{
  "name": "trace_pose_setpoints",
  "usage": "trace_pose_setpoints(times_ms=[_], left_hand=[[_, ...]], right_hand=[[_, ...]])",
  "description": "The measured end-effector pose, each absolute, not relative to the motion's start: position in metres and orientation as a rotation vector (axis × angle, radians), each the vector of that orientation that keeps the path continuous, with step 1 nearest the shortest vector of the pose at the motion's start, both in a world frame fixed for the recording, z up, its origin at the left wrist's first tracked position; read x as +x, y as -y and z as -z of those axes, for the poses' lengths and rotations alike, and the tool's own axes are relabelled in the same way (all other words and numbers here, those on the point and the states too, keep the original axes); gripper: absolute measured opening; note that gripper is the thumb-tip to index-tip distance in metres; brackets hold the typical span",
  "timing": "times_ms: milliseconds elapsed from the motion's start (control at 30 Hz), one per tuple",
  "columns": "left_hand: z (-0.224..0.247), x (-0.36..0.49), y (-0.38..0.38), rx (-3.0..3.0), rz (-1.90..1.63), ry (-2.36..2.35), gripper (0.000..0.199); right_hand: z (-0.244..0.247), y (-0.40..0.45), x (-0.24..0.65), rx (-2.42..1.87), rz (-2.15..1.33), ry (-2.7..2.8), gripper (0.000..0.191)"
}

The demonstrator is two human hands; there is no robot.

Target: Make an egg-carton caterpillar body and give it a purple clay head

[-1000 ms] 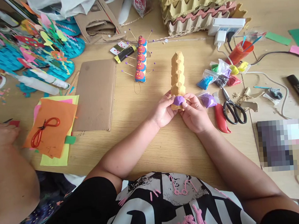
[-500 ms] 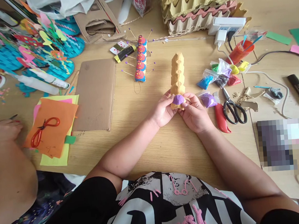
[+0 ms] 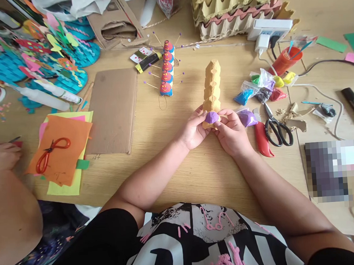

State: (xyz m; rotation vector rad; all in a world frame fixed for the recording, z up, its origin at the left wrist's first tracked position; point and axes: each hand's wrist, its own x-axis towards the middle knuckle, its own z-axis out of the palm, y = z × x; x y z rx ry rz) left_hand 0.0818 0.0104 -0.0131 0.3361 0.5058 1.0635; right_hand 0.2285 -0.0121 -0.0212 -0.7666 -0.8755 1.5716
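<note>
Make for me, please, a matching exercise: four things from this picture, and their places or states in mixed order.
1. purple lump
2. red-handled scissors
3. black-handled scissors
4. orange cup

A. beside the red cutter
B. holding blue sticks
C. on orange paper
D. on the yellow carton strip

Pairs: 1-D, 2-C, 3-A, 4-B

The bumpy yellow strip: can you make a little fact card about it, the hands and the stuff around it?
Yellow strip: a row of bumps, held in both hands
Purple lump: on a bump near the strip's closest end
Left hand: gripping the strip's left side
Right hand: gripping its right side
Beyond, to the left: red-and-blue figure with faces
Right of the hands: purple bag, scissors
Far left: another person's hand
</note>
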Motion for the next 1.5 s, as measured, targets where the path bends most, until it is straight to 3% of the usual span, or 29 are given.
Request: trace_pose_setpoints(times_ms=[400, 767, 1100, 1367, 1500], left_hand=[[0.013, 0.082, -0.011, 0.347, -1.053, -0.586, 0.029], [0.008, 0.084, -0.008, 0.307, -1.064, -0.554, 0.027], [0.005, 0.082, -0.007, 0.421, -1.077, -0.645, 0.072], [0.0, 0.083, -0.006, 0.435, -1.073, -0.638, 0.059], [-0.002, 0.083, -0.006, 0.439, -1.053, -0.649, 0.073]], right_hand=[[0.02, 0.013, 0.231, -0.762, -1.638, 0.832, 0.036], [0.02, 0.012, 0.228, -0.797, -1.585, 0.868, 0.043], [0.02, 0.01, 0.236, -0.753, -1.734, 0.686, 0.034], [0.019, 0.01, 0.238, -0.767, -1.753, 0.687, 0.036], [0.019, 0.01, 0.239, -0.785, -1.742, 0.734, 0.036]])
